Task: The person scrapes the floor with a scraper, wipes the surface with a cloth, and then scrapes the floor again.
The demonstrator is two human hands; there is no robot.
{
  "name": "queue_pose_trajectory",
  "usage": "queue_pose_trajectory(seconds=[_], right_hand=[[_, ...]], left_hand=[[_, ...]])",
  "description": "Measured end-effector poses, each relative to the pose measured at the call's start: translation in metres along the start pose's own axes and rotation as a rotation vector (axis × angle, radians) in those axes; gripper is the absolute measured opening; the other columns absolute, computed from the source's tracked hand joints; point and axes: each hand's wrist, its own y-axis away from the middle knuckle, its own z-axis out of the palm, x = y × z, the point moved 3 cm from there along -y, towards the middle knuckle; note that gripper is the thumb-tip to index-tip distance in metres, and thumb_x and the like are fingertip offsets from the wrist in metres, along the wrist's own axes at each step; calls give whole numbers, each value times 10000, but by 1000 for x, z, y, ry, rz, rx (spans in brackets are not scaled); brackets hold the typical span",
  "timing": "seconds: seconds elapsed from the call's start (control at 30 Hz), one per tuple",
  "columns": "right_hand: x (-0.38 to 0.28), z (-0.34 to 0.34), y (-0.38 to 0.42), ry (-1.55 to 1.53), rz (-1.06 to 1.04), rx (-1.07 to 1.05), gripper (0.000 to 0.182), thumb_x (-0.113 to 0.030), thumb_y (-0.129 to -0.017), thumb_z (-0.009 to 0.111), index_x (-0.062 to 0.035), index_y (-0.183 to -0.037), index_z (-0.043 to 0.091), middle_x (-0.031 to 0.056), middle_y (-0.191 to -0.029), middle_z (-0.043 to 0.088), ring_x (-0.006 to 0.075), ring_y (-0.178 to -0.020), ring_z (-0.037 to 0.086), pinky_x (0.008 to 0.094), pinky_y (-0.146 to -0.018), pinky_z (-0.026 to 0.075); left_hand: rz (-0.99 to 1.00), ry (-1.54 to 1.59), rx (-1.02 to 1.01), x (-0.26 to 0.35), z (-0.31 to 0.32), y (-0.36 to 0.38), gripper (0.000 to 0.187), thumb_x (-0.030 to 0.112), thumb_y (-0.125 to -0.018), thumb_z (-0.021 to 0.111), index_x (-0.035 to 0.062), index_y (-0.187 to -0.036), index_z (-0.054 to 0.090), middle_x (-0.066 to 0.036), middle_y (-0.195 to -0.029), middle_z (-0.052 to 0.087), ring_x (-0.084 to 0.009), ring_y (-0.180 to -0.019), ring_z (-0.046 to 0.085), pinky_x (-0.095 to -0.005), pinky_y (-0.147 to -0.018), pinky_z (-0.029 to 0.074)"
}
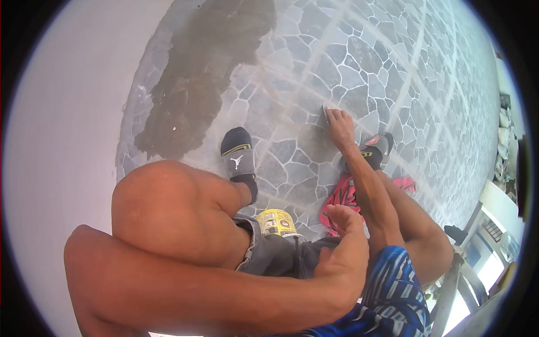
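My right hand (340,128) reaches down to the stone-patterned floor (359,56). Its fingers press on a thin, flat, blade-like piece (325,112), mostly hidden beneath them, beside a grey, damp-looking smear (317,143). Nearer my body, my left hand (343,241) hangs beside my right forearm, thumb apart from the fingers, nothing visible in it. Between my legs stands a yellow-labelled tub (276,222). A pink and black cloth (338,199) lies by my right foot.
A broad dark, wet-looking patch (188,84) runs along the white wall (73,112) on the left. My sandalled feet (238,160) stand on the floor, either side of the tub. A white chair-like object (497,208) and piled items (503,135) are at far right.
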Motion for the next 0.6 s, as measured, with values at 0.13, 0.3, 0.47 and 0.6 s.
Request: queue_pose_trajectory(seconds=[0.13, 0.3, 0.47, 0.6], right_hand=[[-1, -7, -5, -12, 90, -69, 473, -38, -839, 581, -57, -1311, 604, 82, -1121, 627, 289, -1080, 593, 424, -916, 469], [-5, -7, -2, 16, 88, -115, 458, -32, -842, 575, -62, -1298, 608, 82, -1118, 627, 289, -1093, 591, 423, -914, 469], [-1, -5, 0, 2, 92, -48, 452, -36, -842, 575, -57, -1292, 611, 84, -1105, 630, 291, -1084, 595, 426, -899, 472], [0, -3, -1, 13, 64, -28, 448, -38, -843, 570, -50, -1289, 612, 79, -1100, 631, 289, -1077, 599, 425, -888, 473]], left_hand=[[-108, 78, -19, 4, -1, 1, 361, 184, -835, 401, -74, -1071, 491, -48, -1029, 569, -81, -849, 634, -167, -763, 525], [-342, 197, -34, 15, -1, 7, 341, 190, -788, 475, -51, -1028, 498, -36, -995, 561, -82, -820, 625, -167, -737, 517], [-736, 400, 3, 33, -1, 15, 334, 196, -740, 549, -27, -986, 504, -23, -960, 553, -83, -791, 615, -168, -711, 509], [-1001, 506, 47, 48, 1, 22, 340, 200, -702, 609, -8, -952, 509, -13, -933, 546, -83, -768, 607, -168, -690, 503]])
